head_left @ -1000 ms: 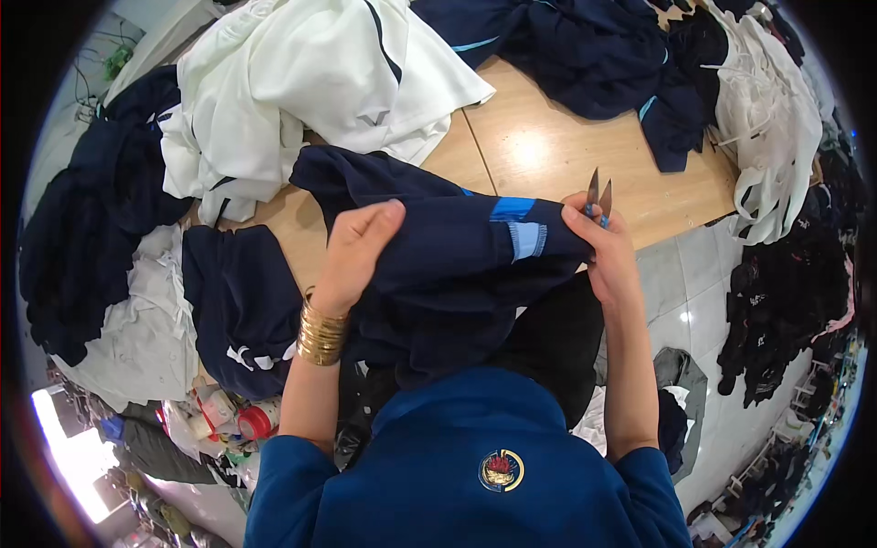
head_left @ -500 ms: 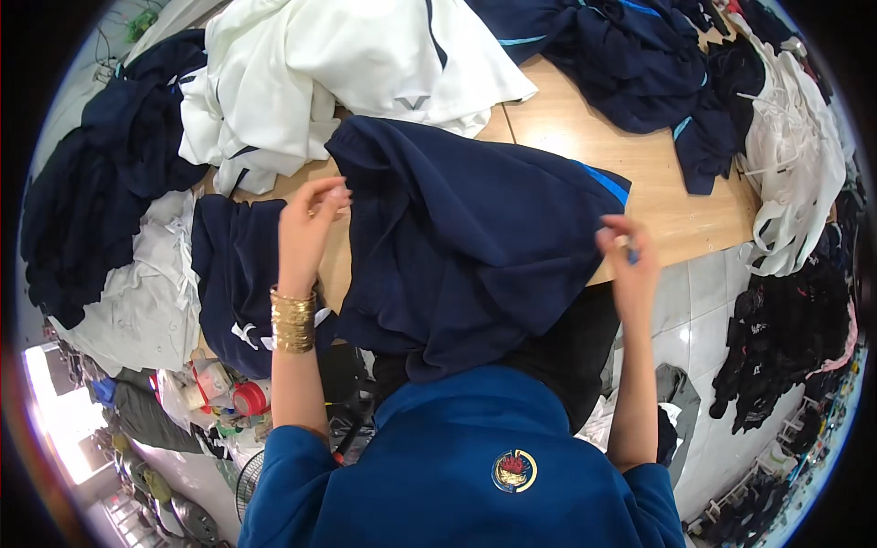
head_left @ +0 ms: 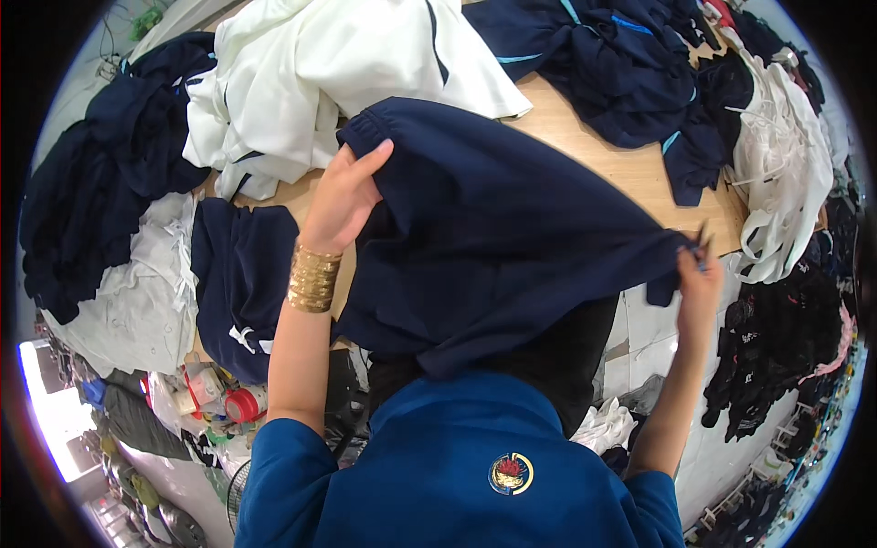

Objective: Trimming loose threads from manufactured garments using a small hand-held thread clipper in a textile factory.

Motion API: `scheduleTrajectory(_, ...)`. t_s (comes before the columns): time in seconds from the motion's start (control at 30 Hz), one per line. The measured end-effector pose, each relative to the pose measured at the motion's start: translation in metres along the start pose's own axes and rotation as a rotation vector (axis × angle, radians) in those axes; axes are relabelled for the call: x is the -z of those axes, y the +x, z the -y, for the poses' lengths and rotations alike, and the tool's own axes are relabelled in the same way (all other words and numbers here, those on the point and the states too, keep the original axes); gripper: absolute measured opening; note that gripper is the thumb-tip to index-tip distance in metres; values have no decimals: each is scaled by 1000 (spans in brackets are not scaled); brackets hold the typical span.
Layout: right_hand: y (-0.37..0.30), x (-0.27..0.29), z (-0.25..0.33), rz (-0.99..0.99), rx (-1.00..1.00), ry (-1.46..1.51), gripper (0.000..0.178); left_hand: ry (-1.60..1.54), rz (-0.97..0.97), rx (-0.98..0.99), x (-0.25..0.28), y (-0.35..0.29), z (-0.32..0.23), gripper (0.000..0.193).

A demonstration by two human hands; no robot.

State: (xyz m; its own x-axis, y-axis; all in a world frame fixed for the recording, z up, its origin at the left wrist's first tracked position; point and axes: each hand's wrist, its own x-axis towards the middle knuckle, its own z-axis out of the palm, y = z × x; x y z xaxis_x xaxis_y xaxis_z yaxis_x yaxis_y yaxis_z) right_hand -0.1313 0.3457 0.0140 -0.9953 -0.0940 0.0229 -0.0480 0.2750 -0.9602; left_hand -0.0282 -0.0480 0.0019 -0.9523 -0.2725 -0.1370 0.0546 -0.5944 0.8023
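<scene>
A navy elastic-waist garment [head_left: 493, 219], seemingly shorts, stretches across the table's front edge and over my lap. At its upper left, my left hand [head_left: 345, 196] grips the gathered waistband, thumb on top; some fingers are hidden by the cloth. Gold bangles [head_left: 313, 277] circle that wrist. Far to the right, my right hand [head_left: 698, 279] pinches the garment's other end and pulls it out to a point. A small blue and dark pointed thing [head_left: 702, 256] shows among the right fingers, too blurred to name.
White garments [head_left: 365, 64] lie behind on the wooden table [head_left: 708, 215], with navy clothes [head_left: 621, 82] at the back right. Folded navy cloth [head_left: 242, 265] and a dark pile [head_left: 110, 173] lie left. White strappy pieces [head_left: 786, 155] hang over the right side. Black clothes [head_left: 767, 338] are beyond.
Both hands were loose of the navy garment; now each has hold of it. My left hand moved right and up onto the waistband. My right hand moved right, drawing the hem out.
</scene>
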Motion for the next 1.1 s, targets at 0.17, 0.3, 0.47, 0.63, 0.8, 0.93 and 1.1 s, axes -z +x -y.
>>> scheduleTrajectory(0.17, 18, 44, 2, -145, -73, 78, 4, 206, 129, 74, -24, -16, -13, 37)
scheduleTrajectory(0.3, 23, 60, -5, -243, -56, 115, 4, 242, 127, 127, -29, -19, -9, 37)
scheduleTrajectory(0.47, 22, 59, 1, -157, 0, -193, 23, 187, 458, 223, -52, -23, -20, 53)
scheduleTrajectory(0.63, -28, -20, 44, -97, 203, 40, 23, 93, 498, 243, -89, -30, -9, 74)
scheduleTrajectory(0.8, -65, -94, 73, 153, 303, 257, 47, 156, 475, 244, -122, -40, 2, 74)
scheduleTrajectory(0.93, -62, -97, 94, 103, 289, 330, 49, 719, 428, -27, -114, -45, 17, 59)
scheduleTrajectory(1.1, -64, -97, 93, 73, 279, 378, 38, 1043, 513, -516, -133, -59, 18, 40)
